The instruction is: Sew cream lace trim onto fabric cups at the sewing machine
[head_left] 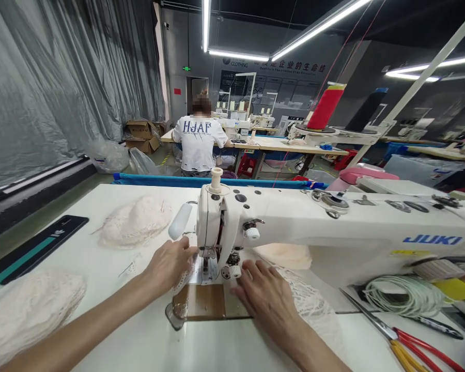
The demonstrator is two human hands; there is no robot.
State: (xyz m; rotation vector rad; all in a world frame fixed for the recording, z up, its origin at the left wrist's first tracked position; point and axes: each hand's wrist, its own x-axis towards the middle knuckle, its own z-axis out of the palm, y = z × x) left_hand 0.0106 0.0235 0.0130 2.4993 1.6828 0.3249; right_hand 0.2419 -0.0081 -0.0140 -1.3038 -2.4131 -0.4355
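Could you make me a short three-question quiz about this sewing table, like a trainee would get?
1. True or false: both hands rest at the needle of the sewing machine.
2. Which lies at the table's right edge? A) red-handled scissors B) a hammer C) a cup
3. Fill in: the left hand presses on cream ____ fabric.

Key
1. True: the right hand is there too.
2. A, the scissors.
3. Lace, the lace piece under the needle.
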